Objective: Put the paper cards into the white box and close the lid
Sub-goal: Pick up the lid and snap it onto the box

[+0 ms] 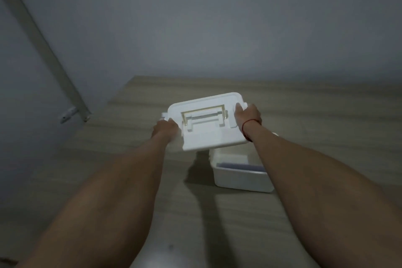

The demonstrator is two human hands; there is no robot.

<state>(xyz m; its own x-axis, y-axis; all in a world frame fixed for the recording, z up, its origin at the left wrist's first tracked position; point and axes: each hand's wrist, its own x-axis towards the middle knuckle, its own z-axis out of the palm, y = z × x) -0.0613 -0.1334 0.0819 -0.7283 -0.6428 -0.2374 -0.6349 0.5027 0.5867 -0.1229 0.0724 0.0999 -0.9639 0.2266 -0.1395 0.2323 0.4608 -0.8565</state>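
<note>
Both hands grip the lid point(208, 124) by its short ends, the left hand point(165, 129) and right hand point(248, 116) keeping it level, probably so it can seat squarely. The white box point(241, 177) rests open on the table point(326, 115), below and nearer than the lid (something bluish, likely the paper cards point(239, 166), lies inside).

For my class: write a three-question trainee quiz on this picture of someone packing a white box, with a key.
1. True or false: the lid is already seated on the white box.
2. Which hand has a red string at the wrist? A) left hand B) right hand
3. Fill in: something bluish lies ____ the box; it may be the cards.

Key:
1. False; both hands hold it at its ends, raised above and to the left of the open box.
2. B
3. inside
</note>
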